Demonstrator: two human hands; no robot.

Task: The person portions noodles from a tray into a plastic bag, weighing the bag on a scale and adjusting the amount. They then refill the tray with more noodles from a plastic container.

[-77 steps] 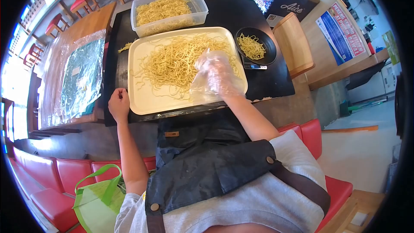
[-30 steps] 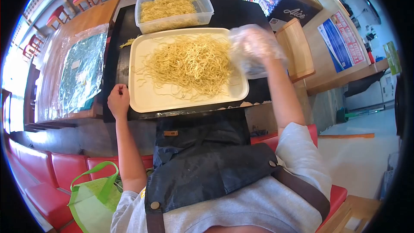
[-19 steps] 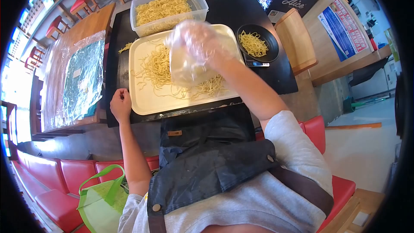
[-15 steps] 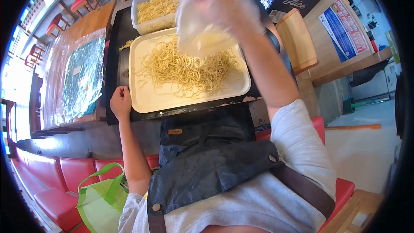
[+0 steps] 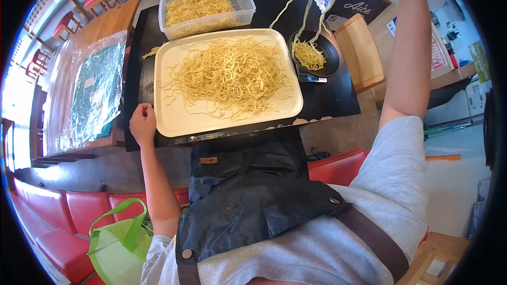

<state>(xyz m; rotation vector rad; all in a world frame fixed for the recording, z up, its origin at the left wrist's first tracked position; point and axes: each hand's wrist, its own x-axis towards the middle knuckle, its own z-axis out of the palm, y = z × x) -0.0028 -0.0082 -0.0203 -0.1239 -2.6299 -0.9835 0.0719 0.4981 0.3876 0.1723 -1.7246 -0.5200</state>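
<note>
Resting at the desk's near left edge, our left hand is holding its fingers curled in a narrow grip, just beside the cream tray. Our right arm is stretching upward; the right hand is lying beyond the top edge, so we cannot tell its grip. Noodles are sitting heaped on the tray. To its right, a black bowl is holding more, with pale strands hanging over and beside it. Behind the tray, a plastic tub is containing noodles too.
</note>
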